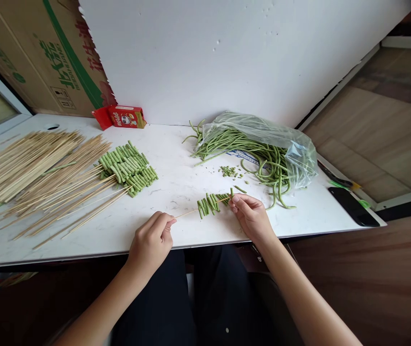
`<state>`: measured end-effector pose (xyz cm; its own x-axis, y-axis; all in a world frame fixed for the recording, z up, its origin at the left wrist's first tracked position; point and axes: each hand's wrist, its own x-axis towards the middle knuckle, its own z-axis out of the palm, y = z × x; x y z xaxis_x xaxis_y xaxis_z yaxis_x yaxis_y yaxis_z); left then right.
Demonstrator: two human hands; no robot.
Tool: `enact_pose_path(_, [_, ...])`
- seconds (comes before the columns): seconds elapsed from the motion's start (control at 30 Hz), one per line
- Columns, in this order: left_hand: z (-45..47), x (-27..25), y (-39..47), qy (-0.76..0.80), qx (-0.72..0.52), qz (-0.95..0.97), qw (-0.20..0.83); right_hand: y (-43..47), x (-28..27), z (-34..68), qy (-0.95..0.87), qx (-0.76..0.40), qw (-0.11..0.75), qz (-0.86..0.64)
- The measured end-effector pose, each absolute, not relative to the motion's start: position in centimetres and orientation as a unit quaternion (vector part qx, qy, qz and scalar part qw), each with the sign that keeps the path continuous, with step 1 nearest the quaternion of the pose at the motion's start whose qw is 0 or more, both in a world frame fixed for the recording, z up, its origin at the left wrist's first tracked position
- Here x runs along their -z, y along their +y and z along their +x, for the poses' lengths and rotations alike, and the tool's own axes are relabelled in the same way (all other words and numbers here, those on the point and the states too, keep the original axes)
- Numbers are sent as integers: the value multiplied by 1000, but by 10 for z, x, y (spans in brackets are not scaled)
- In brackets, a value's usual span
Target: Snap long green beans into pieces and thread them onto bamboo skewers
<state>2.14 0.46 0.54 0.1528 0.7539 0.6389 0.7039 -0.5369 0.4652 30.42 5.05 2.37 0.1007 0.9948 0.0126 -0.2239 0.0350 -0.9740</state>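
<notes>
Between my hands runs a thin wooden skewer [187, 213]. My left hand [154, 236] is closed on its near left end. At the other end my right hand [250, 214] pinches a short piece of green bean [231, 192] at the skewer's tip. Several cut bean pieces [208, 205] lie side by side below and along the skewer, just left of my right fingers. A loose bean piece [240, 189] rests beyond that hand. To the left, finished-looking bean skewers [128, 168] are stacked, their bare sticks pointing toward the front left.
Bare skewers [28, 161] cover the table's left side. A clear plastic bag [255, 126] of long green beans [234, 140] lies at the back right, with small bean trimmings [229, 171] before it. A red box [128, 117] stands behind; a black phone [353, 206] lies at the right edge.
</notes>
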Motion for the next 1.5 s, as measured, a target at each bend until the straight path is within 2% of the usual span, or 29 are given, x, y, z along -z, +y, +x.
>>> enact_pose_path(0.6, [21,-7,4,475,-436,764,30,48,-22,308,-485,-468,552,-491])
enact_pose_path(1.0, [21,-8,3,480,-445,755,39,50,-26,302,-435,-520,582,-449])
enact_pose_path(1.17, [22,-8,3,477,-441,760,28,48,-24,304,-468,-491,557,-480])
enact_pose_path(1.5, [21,-7,4,470,-442,763,29,41,-25,296,-481,-446,569,-496])
